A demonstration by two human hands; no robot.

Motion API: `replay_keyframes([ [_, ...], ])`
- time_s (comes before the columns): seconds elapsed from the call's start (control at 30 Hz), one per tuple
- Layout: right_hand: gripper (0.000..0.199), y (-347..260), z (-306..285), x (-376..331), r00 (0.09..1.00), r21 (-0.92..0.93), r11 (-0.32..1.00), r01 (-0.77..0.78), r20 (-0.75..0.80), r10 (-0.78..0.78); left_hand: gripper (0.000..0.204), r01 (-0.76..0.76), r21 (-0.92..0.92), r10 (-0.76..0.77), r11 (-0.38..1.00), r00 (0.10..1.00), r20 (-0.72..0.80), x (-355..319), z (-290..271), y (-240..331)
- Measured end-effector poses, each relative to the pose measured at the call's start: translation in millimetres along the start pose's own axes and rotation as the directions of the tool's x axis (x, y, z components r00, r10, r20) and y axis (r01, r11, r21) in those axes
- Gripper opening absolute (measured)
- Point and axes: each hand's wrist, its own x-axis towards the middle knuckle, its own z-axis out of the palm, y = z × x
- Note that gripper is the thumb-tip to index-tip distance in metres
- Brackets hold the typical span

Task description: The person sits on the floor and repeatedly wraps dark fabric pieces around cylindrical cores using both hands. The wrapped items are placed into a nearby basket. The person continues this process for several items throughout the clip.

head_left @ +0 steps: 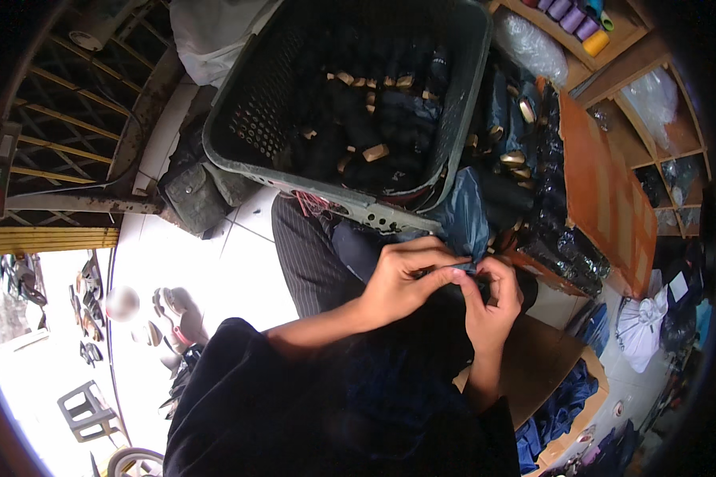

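Over my lap, my left hand (406,278) and my right hand (489,306) meet with fingertips nearly touching. Both are closed in a pinch on the gathered lower end of a shiny dark blue plastic sleeve (463,211). The sleeve rises from my fingers along the right side of a big dark plastic basket (350,208). Whatever the sleeve may contain is hidden. Inside the basket lie many dark rolled bundles (374,119) with light wood-coloured ends.
Right of the basket, an orange-brown cardboard carton (605,191) borders more dark bundles wrapped in plastic. Dark blue fabric or plastic fills an open carton (589,397) at lower right. Wooden shelves (652,119) hold thread spools and plastic bags. A grey bag (195,187) lies on the left.
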Motion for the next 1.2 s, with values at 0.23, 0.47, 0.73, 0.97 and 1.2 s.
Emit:
replay_keyframes([
  [0.23,0.008,7.2,2.3,37.7,0.904,0.459,0.887,-0.044,-0.36,0.231,0.016,-0.156,0.032,0.132,0.987,0.916,0.38,72.9,-71.6,34.9],
  [0.47,0.011,22.5,3.8,39.3,0.889,0.077,0.987,-0.14,-0.429,0.16,0.057,-0.643,0.748,-0.384,0.161,0.658,0.648,212.0,-156.8,-88.3],
  [0.73,0.015,66.9,0.2,5.6,0.99,-0.361,0.932,-0.045,-0.139,-0.007,0.076,-0.751,0.657,-0.484,-0.071,0.602,0.635,211.4,-177.5,-125.9],
  [0.97,0.027,72.3,-10.8,-29.7,0.964,-0.318,0.941,-0.116,0.193,0.184,0.059,-0.3,0.697,0.066,0.652,0.938,0.341,183.8,-130.0,16.1],
  [1.2,0.09,59.8,-12.6,-29.8,0.905,0.941,-0.04,-0.336,0.334,0.264,0.051,-0.694,0.321,0.354,0.644,0.643,0.679,71.0,0.8,39.6],
])
